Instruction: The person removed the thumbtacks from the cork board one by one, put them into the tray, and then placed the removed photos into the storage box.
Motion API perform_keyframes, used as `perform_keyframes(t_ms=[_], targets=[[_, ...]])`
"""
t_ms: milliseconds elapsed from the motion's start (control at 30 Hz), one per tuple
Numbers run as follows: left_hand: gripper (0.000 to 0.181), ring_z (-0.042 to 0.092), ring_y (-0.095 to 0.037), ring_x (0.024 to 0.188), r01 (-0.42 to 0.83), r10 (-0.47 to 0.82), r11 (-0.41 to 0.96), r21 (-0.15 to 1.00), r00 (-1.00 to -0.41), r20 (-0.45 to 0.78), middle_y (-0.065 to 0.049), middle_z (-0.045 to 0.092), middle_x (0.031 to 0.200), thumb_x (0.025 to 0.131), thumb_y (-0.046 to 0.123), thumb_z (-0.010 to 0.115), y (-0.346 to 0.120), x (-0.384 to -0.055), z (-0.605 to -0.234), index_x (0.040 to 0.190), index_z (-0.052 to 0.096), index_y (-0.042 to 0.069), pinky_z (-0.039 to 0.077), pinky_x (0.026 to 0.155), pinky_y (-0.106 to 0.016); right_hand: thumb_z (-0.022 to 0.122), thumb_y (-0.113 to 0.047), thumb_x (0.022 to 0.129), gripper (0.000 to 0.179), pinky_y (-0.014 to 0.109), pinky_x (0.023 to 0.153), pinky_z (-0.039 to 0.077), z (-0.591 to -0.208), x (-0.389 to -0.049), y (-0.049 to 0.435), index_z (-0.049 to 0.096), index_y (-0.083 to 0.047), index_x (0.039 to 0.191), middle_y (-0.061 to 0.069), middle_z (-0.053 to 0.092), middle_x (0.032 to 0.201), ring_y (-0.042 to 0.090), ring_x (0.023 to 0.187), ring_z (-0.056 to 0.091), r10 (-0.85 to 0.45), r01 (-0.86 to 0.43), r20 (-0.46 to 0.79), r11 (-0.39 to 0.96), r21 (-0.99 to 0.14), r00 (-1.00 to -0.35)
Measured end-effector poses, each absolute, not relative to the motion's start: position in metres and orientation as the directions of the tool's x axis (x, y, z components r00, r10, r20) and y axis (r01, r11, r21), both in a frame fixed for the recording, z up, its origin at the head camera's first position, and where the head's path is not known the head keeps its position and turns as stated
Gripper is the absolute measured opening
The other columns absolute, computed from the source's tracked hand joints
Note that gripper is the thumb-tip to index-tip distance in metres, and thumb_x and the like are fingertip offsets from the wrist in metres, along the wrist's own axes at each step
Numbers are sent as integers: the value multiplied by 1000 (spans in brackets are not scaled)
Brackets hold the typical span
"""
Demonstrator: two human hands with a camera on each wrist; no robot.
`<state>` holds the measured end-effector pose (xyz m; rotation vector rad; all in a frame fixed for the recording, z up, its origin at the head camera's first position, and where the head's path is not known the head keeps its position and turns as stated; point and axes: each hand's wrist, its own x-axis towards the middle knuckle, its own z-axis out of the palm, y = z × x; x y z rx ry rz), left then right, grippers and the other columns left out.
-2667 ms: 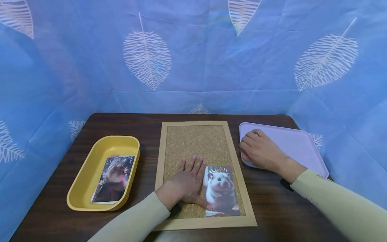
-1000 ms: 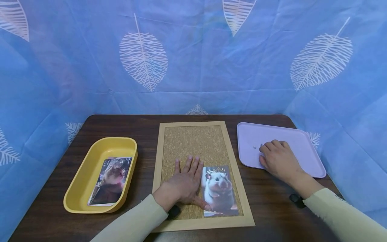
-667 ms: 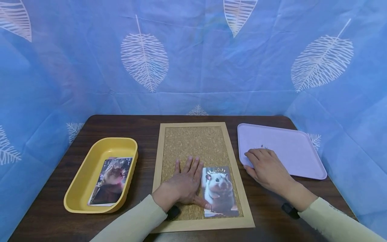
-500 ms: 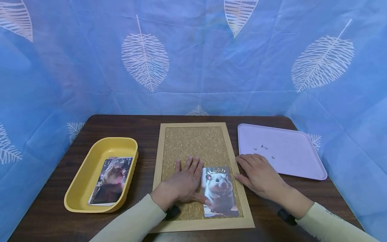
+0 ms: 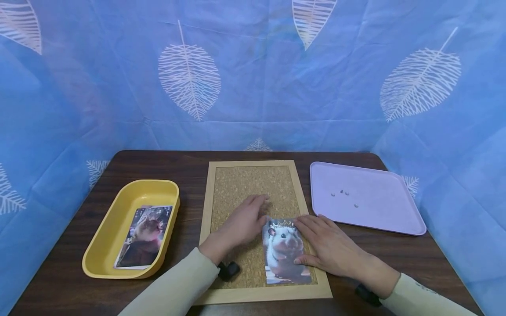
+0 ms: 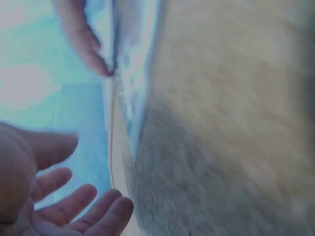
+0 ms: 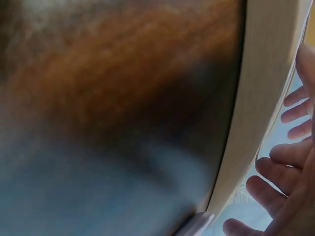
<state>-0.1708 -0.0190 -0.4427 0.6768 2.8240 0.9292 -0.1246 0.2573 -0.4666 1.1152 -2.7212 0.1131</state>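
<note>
In the head view, a hamster photo (image 5: 283, 259) lies on the lower right of a wood-framed cork board (image 5: 253, 180). My right hand (image 5: 332, 245) rests over the photo's right edge, fingertips at its upper right corner and thumb across its side. On the left, my left hand (image 5: 242, 224) is turned on its edge above the cork, with the thumb close to the photo's upper left corner. Its fingers look loosely bent and hold nothing in the left wrist view. Whether the left thumb touches the photo, I cannot tell. Near the hand, the right wrist view is blurred.
A yellow bin (image 5: 114, 219) holding several photos (image 5: 146, 235) stands left of the board. To the right is a lilac tray (image 5: 387, 202) with several tiny grey pieces (image 5: 347, 193), too small to identify. Blue leaf-print cloth (image 5: 253, 66) hangs behind the dark table (image 5: 193, 175).
My right hand has come from the lilac tray leftwards onto the photo's right side. My left hand has risen from lying flat on the cork and turned on its edge; its thumb has moved up.
</note>
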Motion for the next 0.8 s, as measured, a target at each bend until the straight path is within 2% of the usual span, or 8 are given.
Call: perform_keyframes(t_ms=[167, 267, 367, 467, 600, 800], targets=[[42, 65, -32, 124, 86, 315, 456, 886, -947, -70, -17, 60, 143, 110, 12, 54, -21, -183, -441, 152, 51, 4, 58, 98, -46, 64, -69, 95, 90, 64, 113, 44, -470, -123, 257, 53, -1, 152, 18, 59, 151, 38, 142, 54, -696, -712, 204, 702, -3, -688], [38, 67, -34, 120, -118, 297, 259, 959, -935, -195, -20, 59, 139, 113, 11, 47, -27, -188, -441, 149, 51, 0, 59, 97, -43, 63, -69, 95, 90, 63, 113, 44, -471, -122, 257, 53, 0, 152, 19, 59, 151, 38, 142, 54, -695, -711, 204, 703, -8, -689], [36, 70, -33, 113, -288, 289, 112, 951, -906, -308, -20, 57, 141, 115, 15, 45, -32, -191, -442, 145, 53, -1, 61, 96, -41, 64, -69, 95, 90, 63, 114, 43, -472, -121, 257, 53, 0, 153, 19, 58, 152, 39, 142, 54, -691, -708, 205, 706, -13, -693], [36, 72, -32, 110, -379, 300, 22, 925, -880, -367, -21, 55, 143, 116, 20, 43, -36, -193, -443, 142, 54, -2, 62, 95, -40, 64, -69, 95, 91, 62, 115, 43, -473, -120, 258, 52, -1, 153, 19, 58, 153, 39, 143, 53, -683, -700, 198, 713, -22, -703], [42, 73, -30, 107, -452, 348, -69, 889, -846, -403, -20, 57, 137, 117, 27, 41, -41, -194, -444, 143, 54, -2, 61, 98, -44, 63, -70, 95, 91, 62, 115, 42, -474, -119, 258, 51, -1, 154, 19, 57, 153, 39, 144, 52, -673, -689, 183, 723, -40, -717], [55, 69, -25, 103, -496, 411, -165, 852, -820, -398, -11, 59, 119, 115, 43, 39, -42, -197, -442, 144, 51, -2, 59, 101, -50, 63, -69, 95, 91, 61, 115, 43, -474, -120, 259, 51, -1, 154, 19, 56, 154, 39, 144, 51, -667, -685, 186, 727, -47, -721]])
